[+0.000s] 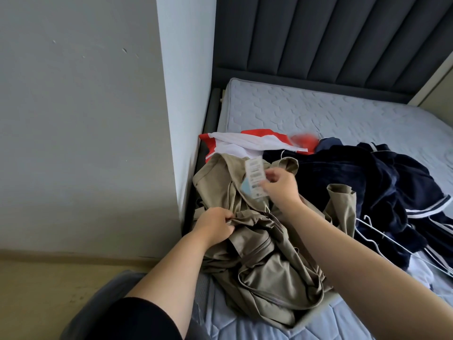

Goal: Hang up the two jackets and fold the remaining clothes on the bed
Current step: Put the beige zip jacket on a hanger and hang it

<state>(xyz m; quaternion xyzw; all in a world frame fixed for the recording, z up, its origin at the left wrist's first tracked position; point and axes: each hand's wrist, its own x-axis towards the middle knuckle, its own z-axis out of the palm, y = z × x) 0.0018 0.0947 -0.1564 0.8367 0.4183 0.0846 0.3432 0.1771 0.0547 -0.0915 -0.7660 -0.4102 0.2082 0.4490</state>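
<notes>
A: At the near left corner of the bed (pixel 318 114), both hands are on the khaki jacket (pixel 264 261). The left hand (pixel 215 225) has its fingers curled, pinching a bunched fold at the jacket's left edge. The right hand (pixel 282 185) pinches the paper tags (pixel 255 179) up by the collar end, fingers partly curled around them.

B: Where does the jacket sit relative to the hands?

A: Directly under and between them. It lies crumpled, long axis running roughly from the collar at the far end to the hem nearest the person. The right hand is at the far, collar end; the left hand is lower and to the left, about mid-body.

B: Hangers?

A: White wire hangers (pixel 392 244) lie to the right of the khaki jacket, partly on the navy garment (pixel 367 177). They are nearer the right arm. Judgement: the right hand would have to let go of the tags to reach one, while the left keeps hold of the jacket.

B: Anything else left?

A: A red and white garment (pixel 245 141) lies beyond the jacket collar, against the wall side. The navy garment with white stripes spreads to the right and touches the jacket. Nothing looks hung or folded, so the task reads as early.
</notes>
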